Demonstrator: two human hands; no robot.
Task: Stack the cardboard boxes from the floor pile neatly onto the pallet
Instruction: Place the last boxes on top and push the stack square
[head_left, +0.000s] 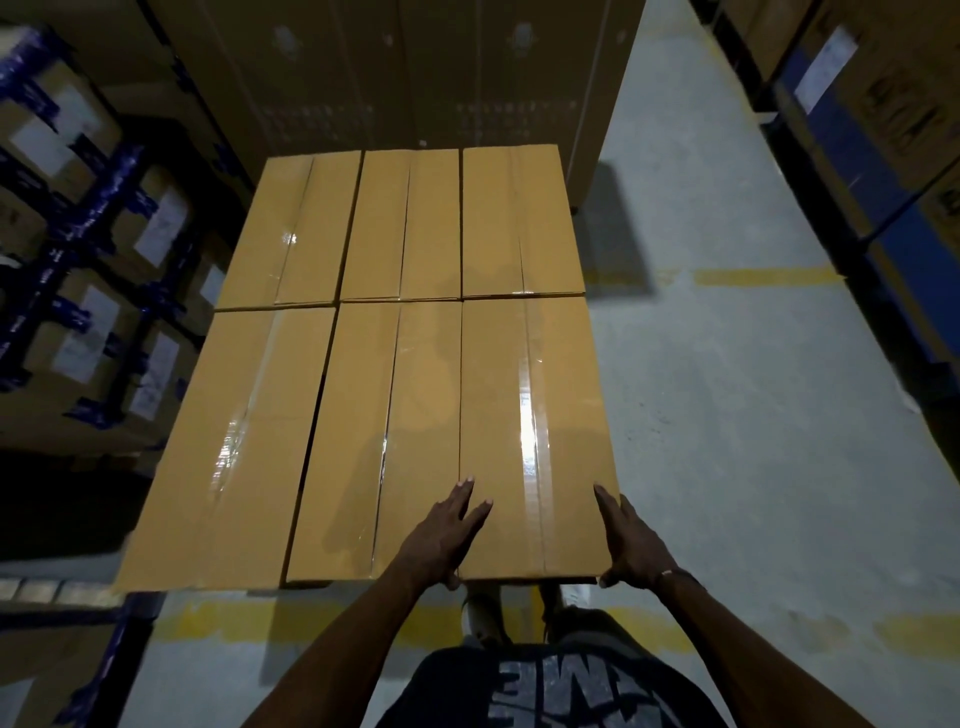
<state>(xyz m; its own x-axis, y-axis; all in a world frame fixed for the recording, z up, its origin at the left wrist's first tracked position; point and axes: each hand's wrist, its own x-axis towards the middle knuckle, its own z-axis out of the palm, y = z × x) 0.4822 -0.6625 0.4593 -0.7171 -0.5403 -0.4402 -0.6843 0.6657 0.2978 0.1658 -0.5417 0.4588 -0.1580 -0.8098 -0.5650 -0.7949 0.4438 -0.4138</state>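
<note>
Several long tan cardboard boxes, sealed with clear tape, lie side by side in two rows as a flat top layer of a stack; the pallet under them is hidden. The near right box (530, 415) is flush with its neighbour (363, 441). My left hand (447, 535) lies flat with straight fingers on the near left corner of that box, thumb hooked over the front edge. My right hand (631, 545) presses with straight fingers against the box's near right corner and side. Neither hand grips anything.
Tall dark cartons (415, 73) stand behind the stack. Racks with labelled boxes and blue strapping (93, 249) run along the left, and blue shelving (878, 171) on the right. Grey concrete floor (753, 415) with yellow lines lies to the right and under my feet.
</note>
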